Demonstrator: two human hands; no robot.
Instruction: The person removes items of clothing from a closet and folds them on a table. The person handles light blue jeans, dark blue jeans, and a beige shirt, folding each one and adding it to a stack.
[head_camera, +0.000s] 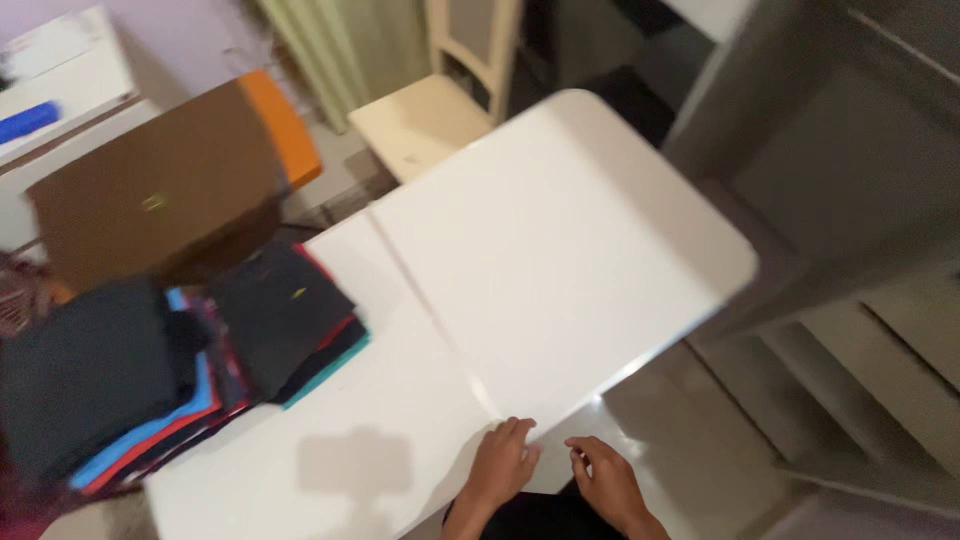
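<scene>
Table (560, 260), white and made of two panels meeting at a seam, is seen from above and fills the middle of the view. Its near edge is touched by the left hand (502, 462), which lies palm down with the fingers (515, 432) spread loosely on the top, right beside the near end of the seam; nothing is grasped in it. The right hand (603, 477) is held just off the near edge, close beside the left, with the fingers curled slightly inward; whether anything is pinched in it cannot be told, and no object is seen in it. On the left part of the table, well apart from both hands, folded clothes (200, 360) are stacked in dark, blue, red and teal layers. Behind the stack a brown box (160, 200) with an orange side is seen. At the far side a pale wooden chair (430, 110) stands against the table edge.
</scene>
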